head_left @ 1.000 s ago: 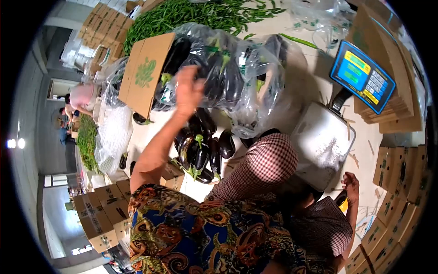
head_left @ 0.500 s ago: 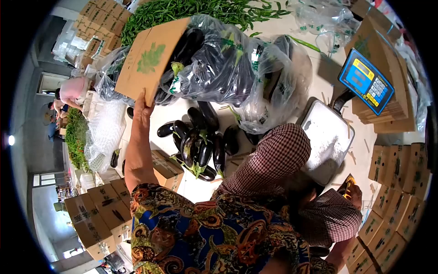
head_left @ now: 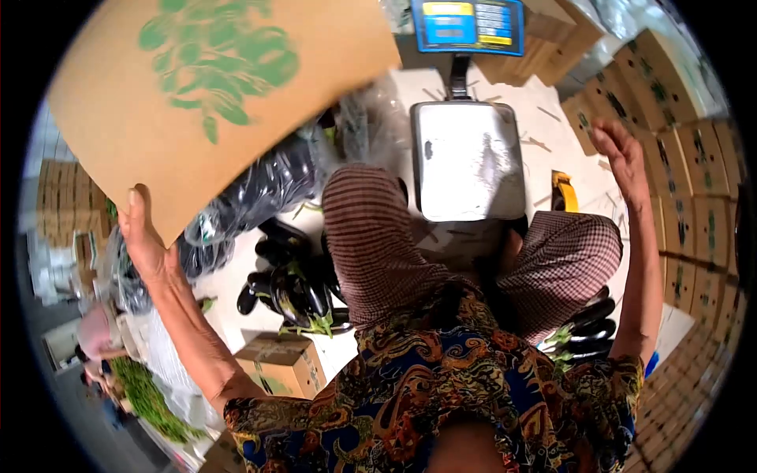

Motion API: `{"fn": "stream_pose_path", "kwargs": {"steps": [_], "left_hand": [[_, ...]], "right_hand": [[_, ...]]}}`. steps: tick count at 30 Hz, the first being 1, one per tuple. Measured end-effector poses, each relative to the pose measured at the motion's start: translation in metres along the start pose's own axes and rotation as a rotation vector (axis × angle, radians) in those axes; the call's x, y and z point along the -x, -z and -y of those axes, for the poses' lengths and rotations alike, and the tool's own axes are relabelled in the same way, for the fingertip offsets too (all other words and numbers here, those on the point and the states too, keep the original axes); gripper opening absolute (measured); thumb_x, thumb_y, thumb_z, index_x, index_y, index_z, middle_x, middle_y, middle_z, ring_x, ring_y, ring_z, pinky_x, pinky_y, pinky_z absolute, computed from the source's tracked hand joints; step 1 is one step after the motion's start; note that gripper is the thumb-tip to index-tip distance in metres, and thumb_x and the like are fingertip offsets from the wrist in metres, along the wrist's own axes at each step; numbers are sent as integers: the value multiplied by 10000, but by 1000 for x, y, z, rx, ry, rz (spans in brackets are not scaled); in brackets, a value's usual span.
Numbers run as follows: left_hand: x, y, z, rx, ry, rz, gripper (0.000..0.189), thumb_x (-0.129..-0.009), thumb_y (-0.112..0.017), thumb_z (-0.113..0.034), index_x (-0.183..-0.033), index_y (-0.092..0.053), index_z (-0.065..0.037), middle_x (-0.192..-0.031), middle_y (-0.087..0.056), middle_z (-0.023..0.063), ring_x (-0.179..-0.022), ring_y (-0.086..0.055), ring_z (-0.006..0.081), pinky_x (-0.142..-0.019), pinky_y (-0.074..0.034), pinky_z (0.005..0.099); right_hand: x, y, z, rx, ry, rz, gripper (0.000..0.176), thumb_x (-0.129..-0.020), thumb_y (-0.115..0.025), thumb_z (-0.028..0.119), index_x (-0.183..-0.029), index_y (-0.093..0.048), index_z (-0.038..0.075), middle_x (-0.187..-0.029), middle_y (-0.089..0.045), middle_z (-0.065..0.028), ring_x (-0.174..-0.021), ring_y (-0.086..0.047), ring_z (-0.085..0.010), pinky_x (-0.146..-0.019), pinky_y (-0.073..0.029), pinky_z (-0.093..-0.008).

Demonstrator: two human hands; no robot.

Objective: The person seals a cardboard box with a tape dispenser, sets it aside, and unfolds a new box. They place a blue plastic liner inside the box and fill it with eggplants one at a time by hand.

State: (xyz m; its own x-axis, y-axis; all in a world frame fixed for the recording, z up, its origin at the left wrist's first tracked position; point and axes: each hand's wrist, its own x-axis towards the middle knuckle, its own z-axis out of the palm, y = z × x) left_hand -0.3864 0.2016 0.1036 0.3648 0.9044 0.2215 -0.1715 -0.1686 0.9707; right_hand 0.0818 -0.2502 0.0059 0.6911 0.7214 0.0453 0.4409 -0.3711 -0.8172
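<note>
My left hand (head_left: 146, 236) grips the lower corner of a flat cardboard carton (head_left: 323, 63) printed with a green leafy pattern; its thumb lies on the printed face. The carton is raised over a clear plastic bag of eggplants (head_left: 268, 185) and hides part of it. My right hand (head_left: 621, 158) is up in the air at the right, its fingers loosely bent, with nothing visible in them. Below and left of it, a yellow tape dispenser (head_left: 563, 191) rests on the floor. Between my hands stands a scale (head_left: 469, 162) with a bare, worn metal platform.
Loose eggplants (head_left: 292, 296) lie left of my knee, and more eggplants (head_left: 587, 327) lie by my right thigh. The scale's blue display (head_left: 467, 27) is at the top. Stacked cartons (head_left: 678, 165) line the right side. A small box (head_left: 280, 366) sits by my left elbow.
The flat carton has come closer and now looks much larger. My right hand has risen away from the tape dispenser. The view has swung to the right, with the scale now near the middle.
</note>
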Motion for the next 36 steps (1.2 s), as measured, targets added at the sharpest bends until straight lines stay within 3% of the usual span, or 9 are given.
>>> {"fn": "stream_pose_path", "kwargs": {"steps": [6,9,13,15,19,23,27,30,36], "left_hand": [[-8,-139,-18,-597,-106,549,415,-790,-657,-214,-1126,-609,25,-966,-655,86,-851,-615,159,-791,-484,283],[-20,-201,2,-669,-418,1098,237,-830,-597,-146,-1007,-633,8,-806,-617,74,-737,-571,141,-669,-465,285],[-20,-264,46,-638,-749,1419,187,-805,-619,-128,-938,-574,-4,-805,-564,140,-697,-554,269,-627,-452,364],[-25,-282,59,-734,-871,1493,169,-813,-621,-127,-934,-573,-20,-827,-579,156,-735,-573,305,-652,-453,393],[-46,-308,87,-967,-1188,1114,303,-810,-642,-176,-1098,-586,-99,-1077,-618,125,-1080,-539,336,-945,-386,420],[-47,-335,149,-596,-993,549,557,-816,-678,-319,-1297,-488,-112,-1279,-511,145,-1161,-490,317,-984,-374,403],[-20,-351,155,-76,138,741,819,-792,-691,-504,-1396,-312,-101,-1274,-483,76,-1174,-454,192,-906,-420,356],[-2,-360,142,-42,249,773,868,-760,-703,-543,-1393,-303,-105,-1289,-475,60,-1156,-471,203,-885,-429,377],[-9,-373,162,-40,151,855,782,-785,-708,-480,-1372,-309,-151,-1305,-446,35,-1138,-483,175,-875,-432,378]], "right_hand": [[25,-11,125,613,586,-494,354,-846,-677,263,-1158,-633,100,-1265,-567,-117,-1090,-587,-254,-824,-547,-355],[42,-8,161,1008,672,-582,705,-689,-791,295,-1320,-510,153,-1433,-404,-104,-1273,-428,-275,-985,-435,-399],[43,-11,147,1315,251,-188,772,-684,-781,325,-1361,-442,178,-1247,-544,-147,-1062,-543,-267,-876,-477,-400],[39,-15,108,1191,2,191,443,-784,-716,289,-1168,-564,130,-933,-646,-124,-769,-595,-224,-678,-533,-350],[44,-44,101,879,72,384,144,-889,-549,151,-794,-579,48,-582,-568,-87,-452,-499,-181,-450,-498,-320],[39,-73,121,669,128,174,130,-822,-538,77,-742,-547,-26,-492,-521,-141,-426,-547,-273,-441,-479,-392],[47,-79,127,513,94,126,97,-777,-531,29,-740,-561,-56,-487,-519,-199,-435,-553,-321,-445,-465,-416],[55,-89,130,526,99,108,118,-780,-545,39,-743,-565,-71,-467,-519,-191,-425,-549,-346,-464,-478,-429],[51,-87,106,177,-219,83,645,-894,-497,545,-1190,-543,-26,-1125,-589,-255,-1014,-591,-386,-908,-452,-436]]}}
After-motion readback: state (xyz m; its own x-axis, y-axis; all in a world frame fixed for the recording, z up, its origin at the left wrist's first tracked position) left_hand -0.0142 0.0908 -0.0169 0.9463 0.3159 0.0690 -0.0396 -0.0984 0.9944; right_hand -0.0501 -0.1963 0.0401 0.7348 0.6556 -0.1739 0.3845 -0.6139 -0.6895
